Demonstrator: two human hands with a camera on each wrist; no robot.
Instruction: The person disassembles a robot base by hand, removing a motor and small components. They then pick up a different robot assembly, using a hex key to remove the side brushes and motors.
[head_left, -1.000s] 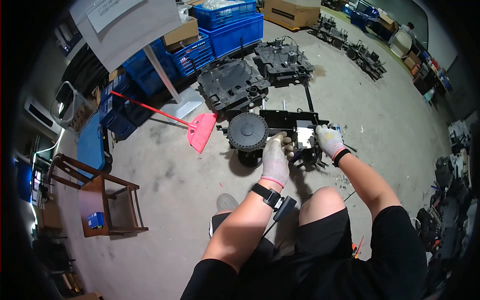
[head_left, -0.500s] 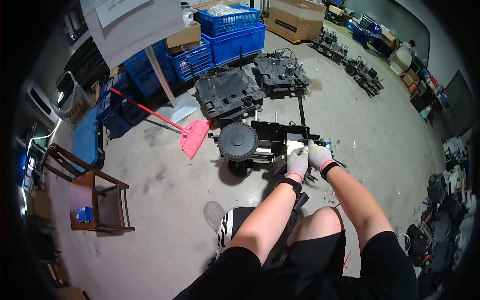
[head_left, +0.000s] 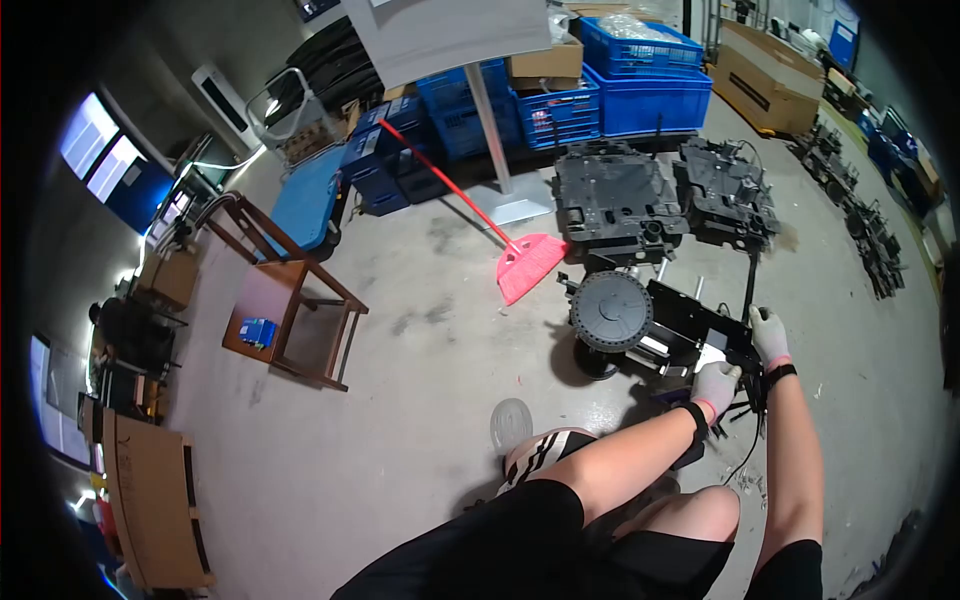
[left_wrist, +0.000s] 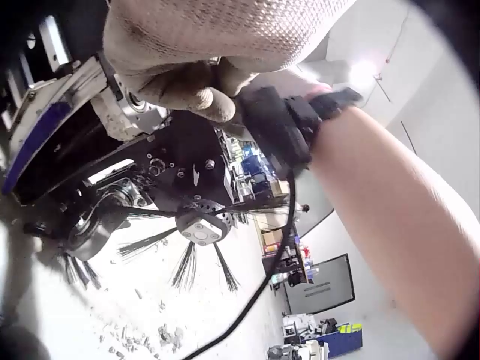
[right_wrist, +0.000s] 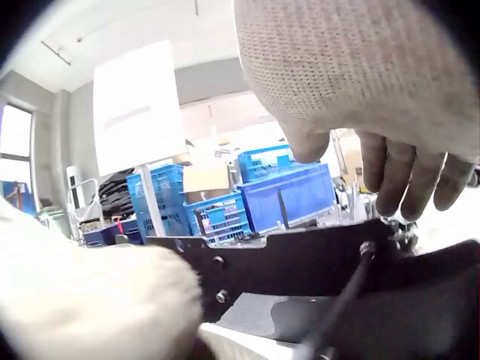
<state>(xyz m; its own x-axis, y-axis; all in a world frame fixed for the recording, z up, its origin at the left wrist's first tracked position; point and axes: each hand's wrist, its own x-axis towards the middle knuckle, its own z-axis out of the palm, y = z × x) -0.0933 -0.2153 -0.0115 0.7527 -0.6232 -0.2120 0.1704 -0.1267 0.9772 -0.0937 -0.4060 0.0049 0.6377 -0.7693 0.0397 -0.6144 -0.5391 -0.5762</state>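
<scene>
A black wheeled chassis (head_left: 690, 303) with a round ribbed black disc (head_left: 611, 311) on its left end stands before the person. My gloved left hand (head_left: 716, 386) is at its near right side, beside a white block (head_left: 709, 357). In the left wrist view this glove's fingers (left_wrist: 214, 105) curl inward; I cannot tell what they hold. My gloved right hand (head_left: 768, 336) is at the chassis's right end, its fingers (right_wrist: 394, 184) hanging loosely over the black side plate (right_wrist: 300, 262). A brush with splayed bristles (left_wrist: 201, 229) is under the chassis.
Two more black chassis, one a flat platform (head_left: 620, 195), lie behind. A red broom (head_left: 530, 265) lies to the left, near a sign stand (head_left: 490, 130). Blue crates (head_left: 655, 100) stand at the back, a wooden chair (head_left: 300, 320) far left. Debris (left_wrist: 150, 337) litters the floor.
The head view has turned left. My left hand has moved right along the chassis to the white block. My right hand, beside the left half a second ago, has moved away to the chassis's right end.
</scene>
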